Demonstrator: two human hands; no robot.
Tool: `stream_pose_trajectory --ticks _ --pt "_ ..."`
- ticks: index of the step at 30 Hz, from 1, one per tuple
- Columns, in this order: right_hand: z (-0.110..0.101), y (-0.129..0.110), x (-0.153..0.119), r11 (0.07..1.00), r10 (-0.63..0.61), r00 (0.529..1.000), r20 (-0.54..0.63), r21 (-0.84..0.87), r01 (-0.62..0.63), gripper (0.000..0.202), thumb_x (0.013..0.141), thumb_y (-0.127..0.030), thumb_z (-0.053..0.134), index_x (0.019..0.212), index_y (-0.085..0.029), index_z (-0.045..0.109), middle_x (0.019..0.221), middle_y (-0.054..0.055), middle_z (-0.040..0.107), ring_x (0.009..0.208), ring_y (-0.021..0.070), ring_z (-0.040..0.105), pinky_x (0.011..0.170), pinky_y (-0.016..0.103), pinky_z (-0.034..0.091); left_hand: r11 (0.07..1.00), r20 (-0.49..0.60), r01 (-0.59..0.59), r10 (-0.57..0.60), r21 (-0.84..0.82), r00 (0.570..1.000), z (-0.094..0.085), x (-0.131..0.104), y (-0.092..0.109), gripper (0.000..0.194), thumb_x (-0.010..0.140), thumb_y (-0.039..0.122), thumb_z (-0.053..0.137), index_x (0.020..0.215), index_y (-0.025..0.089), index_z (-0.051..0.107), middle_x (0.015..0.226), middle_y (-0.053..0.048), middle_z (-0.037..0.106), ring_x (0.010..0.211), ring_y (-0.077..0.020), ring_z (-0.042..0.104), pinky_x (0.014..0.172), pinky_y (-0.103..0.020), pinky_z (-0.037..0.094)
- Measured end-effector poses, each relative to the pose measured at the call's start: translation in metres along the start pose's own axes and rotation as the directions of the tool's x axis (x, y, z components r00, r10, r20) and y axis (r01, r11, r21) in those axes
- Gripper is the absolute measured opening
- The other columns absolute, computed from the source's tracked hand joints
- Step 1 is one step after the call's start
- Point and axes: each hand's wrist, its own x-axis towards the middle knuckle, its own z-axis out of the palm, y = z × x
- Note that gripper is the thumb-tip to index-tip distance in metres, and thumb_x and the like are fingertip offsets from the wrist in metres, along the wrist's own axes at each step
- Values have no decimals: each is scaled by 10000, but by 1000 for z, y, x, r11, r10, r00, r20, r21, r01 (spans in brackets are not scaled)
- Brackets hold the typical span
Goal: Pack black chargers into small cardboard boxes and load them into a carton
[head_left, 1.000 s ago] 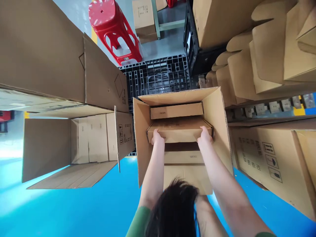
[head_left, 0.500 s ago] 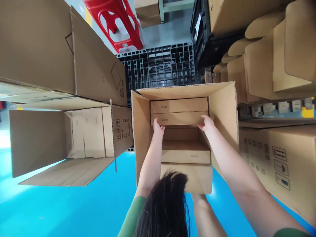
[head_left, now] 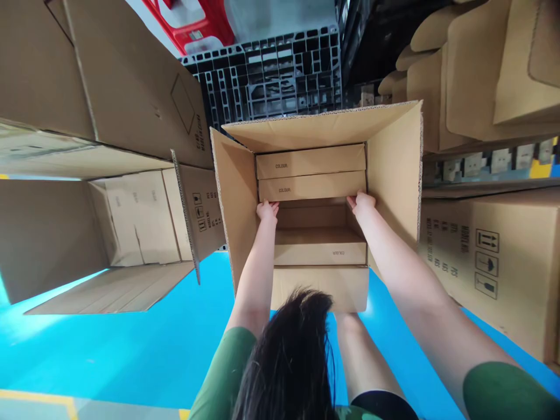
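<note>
A large open carton [head_left: 396, 169] stands in front of me, flaps spread. Inside at the far side, two flat cardboard boxes marked "COLOUR" lie one against the other: an upper box [head_left: 319, 161] and a lower box [head_left: 324, 185]. My left hand [head_left: 266, 211] is at the lower box's left corner, fingers along its bottom edge. At its right corner, my right hand [head_left: 363, 204] has its fingers curled under the same edge. Another flat box [head_left: 315, 254] lies on the near side, with a dark gap between it and the hands. Parts of the fingertips are hidden.
On the left, an open carton [head_left: 188, 216] holds several flat boxes, beside a big closed carton [head_left: 140, 81]. A black plastic pallet [head_left: 271, 76] and a red stool [head_left: 196, 29] are beyond. At right stand a printed carton [head_left: 503, 256] and folded cardboard pieces [head_left: 472, 76].
The view has shifted, so the surroundings sit higher in the picture. My hands have slid down the lower box's front to its bottom edge; the two upper boxes stay together.
</note>
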Motion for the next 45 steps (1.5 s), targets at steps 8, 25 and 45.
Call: stream_pose_trajectory --ticks 8,25,45 --pt "6 6 -2 988 138 981 -132 94 -126 90 1026 -263 432 960 -232 485 818 -39 532 692 49 574 633 157 576 994 -55 -107 108 14 993 3 21 -12 132 1030 283 437 975 197 520 958 -87 672 928 -161 734 848 -261 550" --pt "-119 123 -81 -334 113 567 816 -506 795 1063 649 -458 838 1540 -166 338 1610 224 270 1475 448 231 1184 648 149 -470 746 -666 -24 579 666 -125 -52 -122 1099 721 458 825 1594 204 207 1663 -179 128 1533 -378 141 1240 -577 102" --pt "-84 79 -72 -650 241 445 863 -197 734 1119 680 -299 695 1575 -44 71 1502 279 390 1316 431 410 1096 581 310 -761 864 -600 -108 248 493 -88 -32 -79 1123 713 279 803 1601 174 123 1357 -221 504 1221 -368 484 1118 -524 293"
